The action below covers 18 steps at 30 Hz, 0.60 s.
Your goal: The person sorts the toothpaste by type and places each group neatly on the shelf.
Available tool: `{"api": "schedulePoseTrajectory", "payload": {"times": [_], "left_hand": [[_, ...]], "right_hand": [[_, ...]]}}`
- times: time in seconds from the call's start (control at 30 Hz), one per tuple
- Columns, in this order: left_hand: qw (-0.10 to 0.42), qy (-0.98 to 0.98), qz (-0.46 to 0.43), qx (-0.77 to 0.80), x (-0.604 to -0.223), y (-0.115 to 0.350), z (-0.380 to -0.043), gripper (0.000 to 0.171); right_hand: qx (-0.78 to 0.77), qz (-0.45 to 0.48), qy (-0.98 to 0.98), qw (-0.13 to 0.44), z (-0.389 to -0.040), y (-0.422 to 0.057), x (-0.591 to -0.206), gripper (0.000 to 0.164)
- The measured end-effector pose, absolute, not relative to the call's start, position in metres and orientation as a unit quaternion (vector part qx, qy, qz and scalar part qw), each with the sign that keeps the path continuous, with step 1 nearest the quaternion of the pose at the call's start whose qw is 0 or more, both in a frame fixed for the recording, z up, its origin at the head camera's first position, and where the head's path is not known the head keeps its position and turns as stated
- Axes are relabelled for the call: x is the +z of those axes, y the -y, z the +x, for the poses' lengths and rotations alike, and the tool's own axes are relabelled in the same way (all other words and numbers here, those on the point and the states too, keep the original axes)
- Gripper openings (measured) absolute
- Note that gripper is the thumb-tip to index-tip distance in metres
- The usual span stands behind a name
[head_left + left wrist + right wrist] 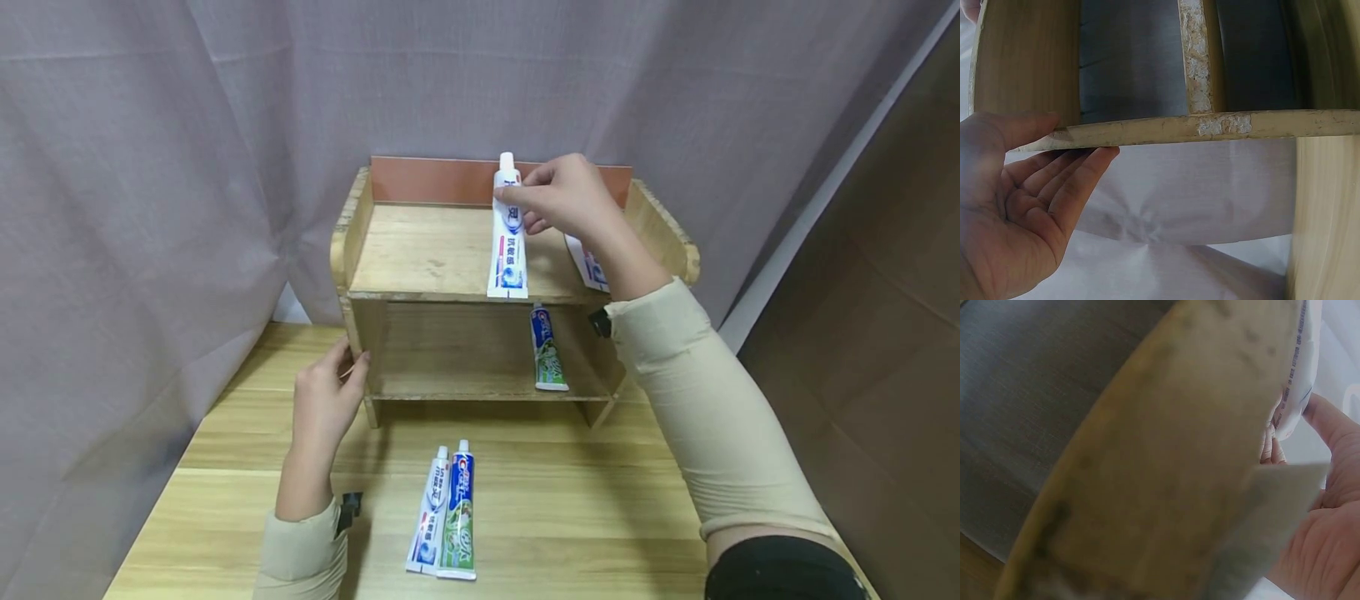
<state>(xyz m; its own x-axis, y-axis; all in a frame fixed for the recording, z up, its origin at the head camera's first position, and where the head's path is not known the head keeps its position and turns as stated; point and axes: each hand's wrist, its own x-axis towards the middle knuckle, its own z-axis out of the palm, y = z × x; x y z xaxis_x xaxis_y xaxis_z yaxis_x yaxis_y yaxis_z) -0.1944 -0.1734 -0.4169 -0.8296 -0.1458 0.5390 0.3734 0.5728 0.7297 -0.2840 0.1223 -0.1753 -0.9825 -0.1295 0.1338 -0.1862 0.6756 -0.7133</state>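
Observation:
My right hand [573, 196] pinches a white toothpaste tube [508, 267] near its cap end, thumb across the front. The tube is cap up, over the top board of a small wooden shelf [427, 250]. In the right wrist view the shelf's wood hides part of this hand [1335, 481] and of the tube [1300, 375]. My left hand [330, 396] grips the shelf's left side panel, and the left wrist view has the thumb on one face of the panel [1147, 130] and the fingers on the other. A second white toothpaste tube [588, 262] lies on the top board, partly behind my right wrist.
A blue and green toothpaste tube [549, 350] lies on the lower board, toward its right. On the wooden table [570, 500] in front, a white toothpaste tube [429, 512] and another blue and green one [459, 517] lie side by side. Grey curtain [225, 125] hangs behind.

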Motion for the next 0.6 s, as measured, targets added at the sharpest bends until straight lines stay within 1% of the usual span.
{"api": "schedulePoseTrajectory", "payload": {"times": [0.43,0.6], "left_hand": [[0.285,0.844,-0.066,-0.450,-0.4156,0.1732,-0.1934,0.030],[0.282,0.842,-0.068,-0.454,-0.4147,0.1727,-0.1922,0.029]], "right_hand": [[0.410,0.069,0.909,0.036,-0.2936,-0.1213,-0.1683,0.047],[0.416,0.064,0.907,0.025,-0.2940,-0.1215,-0.1674,0.047]]}}
